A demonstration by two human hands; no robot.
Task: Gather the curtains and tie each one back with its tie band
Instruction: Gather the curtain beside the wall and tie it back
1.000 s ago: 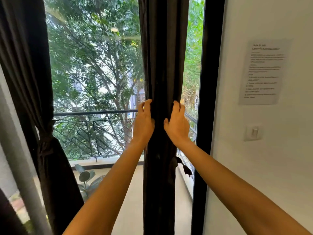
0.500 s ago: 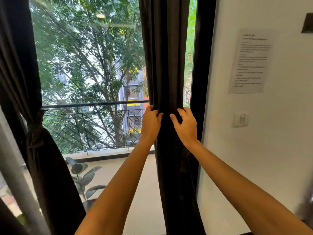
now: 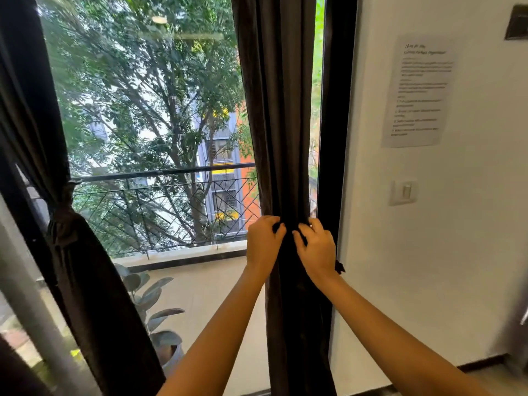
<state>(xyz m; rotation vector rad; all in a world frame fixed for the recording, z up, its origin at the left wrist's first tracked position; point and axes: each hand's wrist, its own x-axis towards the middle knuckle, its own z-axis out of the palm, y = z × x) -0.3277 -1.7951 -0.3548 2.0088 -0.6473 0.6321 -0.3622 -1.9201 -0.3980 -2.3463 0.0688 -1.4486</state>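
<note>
**Both hands clamped on the gathered right-hand curtain**

A tall window (image 3: 148, 110) fills the left and middle of the view, with trees and a building beyond it. A white wall (image 3: 428, 252) takes up the right side. Between them runs the black window frame (image 3: 334, 110).

The left-hand curtain (image 3: 85, 281) hangs dark at the left edge. It is drawn in at the waist by its tie band (image 3: 61, 215) and flares out below. The right-hand curtain (image 3: 280, 110) hangs gathered into a narrow column of folds just left of the black frame, running from the top of the view to the bottom.

Outside, a metal balcony railing (image 3: 160, 178) crosses the glass, and a potted plant (image 3: 154, 304) stands low on the balcony floor.

On the wall a printed paper notice (image 3: 418, 92) is stuck up high. Its text is too small to read. A light switch (image 3: 404, 192) sits below it.

The left hand (image 3: 261, 244) and the right hand (image 3: 317, 247) are close together at the column's mid-height. Their fingers curl into the fabric from either side, pinching the folds between them.

A small dark fabric end (image 3: 339, 267) pokes out just right of the right wrist. Whether it belongs to this curtain's band cannot be told.
</note>
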